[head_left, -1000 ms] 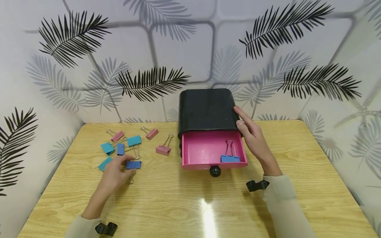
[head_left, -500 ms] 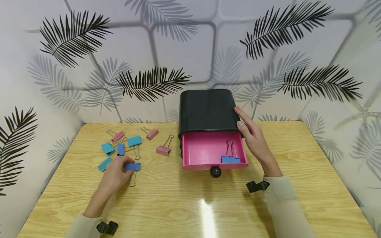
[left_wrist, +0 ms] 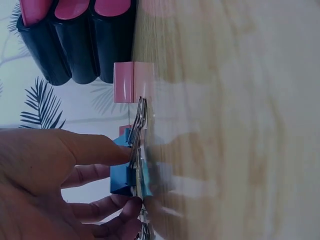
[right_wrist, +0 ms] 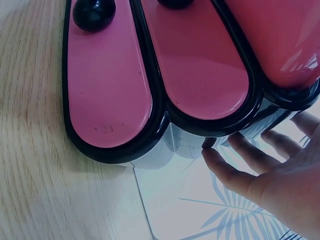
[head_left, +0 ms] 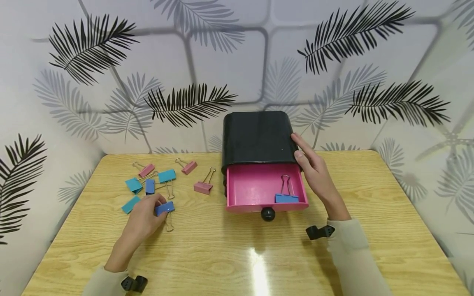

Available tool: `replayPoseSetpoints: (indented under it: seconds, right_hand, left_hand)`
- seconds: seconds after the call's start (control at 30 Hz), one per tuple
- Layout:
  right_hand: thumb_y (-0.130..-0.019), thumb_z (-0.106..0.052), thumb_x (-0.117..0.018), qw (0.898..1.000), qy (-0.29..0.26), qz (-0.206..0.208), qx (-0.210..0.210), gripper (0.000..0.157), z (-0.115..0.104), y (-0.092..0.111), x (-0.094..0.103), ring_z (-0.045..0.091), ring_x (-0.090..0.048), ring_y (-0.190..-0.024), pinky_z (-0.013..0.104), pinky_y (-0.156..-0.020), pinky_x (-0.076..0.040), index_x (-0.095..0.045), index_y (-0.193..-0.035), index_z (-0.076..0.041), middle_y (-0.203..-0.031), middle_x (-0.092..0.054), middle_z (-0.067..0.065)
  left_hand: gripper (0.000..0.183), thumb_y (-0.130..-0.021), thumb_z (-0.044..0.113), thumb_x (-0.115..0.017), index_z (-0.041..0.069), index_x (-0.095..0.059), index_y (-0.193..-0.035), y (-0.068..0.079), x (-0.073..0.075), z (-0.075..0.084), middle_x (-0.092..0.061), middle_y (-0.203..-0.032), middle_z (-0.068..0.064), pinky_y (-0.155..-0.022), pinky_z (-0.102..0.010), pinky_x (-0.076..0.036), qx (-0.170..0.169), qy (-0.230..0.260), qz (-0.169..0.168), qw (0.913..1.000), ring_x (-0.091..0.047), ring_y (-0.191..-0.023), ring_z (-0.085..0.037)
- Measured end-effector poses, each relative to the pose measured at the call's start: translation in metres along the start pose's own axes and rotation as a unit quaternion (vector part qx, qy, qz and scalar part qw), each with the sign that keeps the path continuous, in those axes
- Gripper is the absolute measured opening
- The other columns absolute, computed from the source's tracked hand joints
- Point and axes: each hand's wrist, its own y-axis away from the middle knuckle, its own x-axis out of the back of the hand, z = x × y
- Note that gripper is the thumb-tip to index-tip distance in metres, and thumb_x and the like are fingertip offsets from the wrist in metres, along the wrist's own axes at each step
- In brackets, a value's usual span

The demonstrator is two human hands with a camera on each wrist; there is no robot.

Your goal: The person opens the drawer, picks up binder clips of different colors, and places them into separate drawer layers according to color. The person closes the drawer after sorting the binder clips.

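Observation:
At the left of the head view, my left hand [head_left: 142, 220] pinches a blue binder clip [head_left: 165, 208] between thumb and fingers, low over the table. One wire handle of that clip points toward the front. In the left wrist view the thumb and fingers close around a blue clip body [left_wrist: 121, 179], partly hidden by the hand. My right hand [head_left: 314, 170] rests on the right side of a black drawer box [head_left: 259, 135], fingers straight. The top pink drawer [head_left: 244, 185] is pulled out, with another blue binder clip [head_left: 286, 198] at its right front corner.
Beside the left hand lie teal binder clips [head_left: 167, 175], another blue clip [head_left: 149, 186] and pink binder clips [head_left: 203, 187]. A black knob [head_left: 268, 213] sticks out from the drawer front. The box stands near the wall [head_left: 177, 131] behind the table.
The blue clip in my left hand has turned and shifted slightly left and down, with its handle swung toward the front. My right hand and the drawer box stay put.

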Motion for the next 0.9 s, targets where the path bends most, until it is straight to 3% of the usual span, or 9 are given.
replayPoseSetpoints:
  seconds: [0.2, 0.43, 0.6, 0.7, 0.8, 0.9]
  right_hand:
    - [-0.111, -0.020, -0.045, 1.000, -0.008, -0.001, -0.001, 0.048, 0.000, 0.001, 0.000, 0.016, -0.025, -0.153, 0.017, -0.113, -0.034, -0.040, -0.159, -0.022, -0.167, -0.029, -0.004]
    - [-0.111, -0.019, -0.044, 1.000, -0.006, -0.001, -0.002, 0.049, -0.003, 0.000, -0.001, 0.017, -0.024, -0.154, 0.016, -0.114, -0.032, -0.039, -0.160, -0.020, -0.167, -0.028, -0.002]
    - [-0.111, -0.017, -0.044, 1.000, -0.006, 0.000, -0.005, 0.049, -0.007, 0.001, -0.001, 0.019, -0.024, -0.154, 0.015, -0.114, -0.032, -0.038, -0.160, -0.017, -0.168, -0.028, 0.001]
    - [-0.111, -0.018, -0.043, 1.000, -0.007, 0.001, -0.006, 0.049, -0.012, 0.002, -0.001, 0.019, -0.024, -0.154, 0.015, -0.114, -0.031, -0.038, -0.160, -0.015, -0.167, -0.028, 0.002]
    - [-0.111, -0.014, -0.043, 1.000, -0.004, -0.001, -0.011, 0.049, -0.027, 0.003, -0.002, 0.024, -0.024, -0.154, 0.014, -0.113, -0.031, -0.037, -0.159, -0.007, -0.167, -0.027, 0.008]
    - [-0.111, -0.013, -0.042, 1.000, 0.001, -0.004, -0.013, 0.049, -0.040, 0.004, -0.003, 0.028, -0.024, -0.154, 0.013, -0.113, -0.031, -0.036, -0.158, -0.001, -0.167, -0.027, 0.014]
  left_hand:
    - [0.020, -0.082, -0.003, -0.077, 0.003, -0.068, -0.100, -0.002, -0.002, 0.001, -0.063, -0.092, -0.014, -0.068, -0.042, -0.050, -0.007, 0.018, 0.020, 0.9996, -0.057, -0.082, -0.028]
    - [0.020, -0.086, -0.005, -0.076, 0.005, -0.072, -0.104, -0.002, 0.000, 0.005, -0.069, -0.103, -0.016, -0.074, -0.045, -0.059, -0.009, 0.082, 0.008, 0.9966, -0.069, -0.087, -0.031]
    - [0.022, -0.090, -0.005, -0.074, 0.006, -0.074, -0.108, -0.004, 0.004, 0.007, -0.069, -0.099, -0.011, -0.070, -0.031, -0.055, -0.001, 0.133, 0.004, 0.9911, -0.064, -0.084, -0.024]
    - [0.021, -0.093, -0.004, -0.071, 0.007, -0.076, -0.110, -0.006, 0.006, 0.005, -0.070, -0.101, -0.012, -0.073, -0.029, -0.056, 0.004, 0.154, 0.002, 0.9881, -0.064, -0.088, -0.024]
    - [0.020, -0.096, -0.002, -0.068, 0.007, -0.076, -0.112, -0.007, 0.007, 0.004, -0.071, -0.111, -0.016, -0.081, -0.038, -0.060, 0.009, 0.170, -0.001, 0.9855, -0.069, -0.100, -0.031]
    - [0.020, -0.098, 0.000, -0.067, 0.008, -0.075, -0.115, -0.006, 0.008, 0.003, -0.069, -0.114, -0.018, -0.077, -0.037, -0.061, 0.006, 0.184, -0.006, 0.9828, -0.071, -0.099, -0.033]
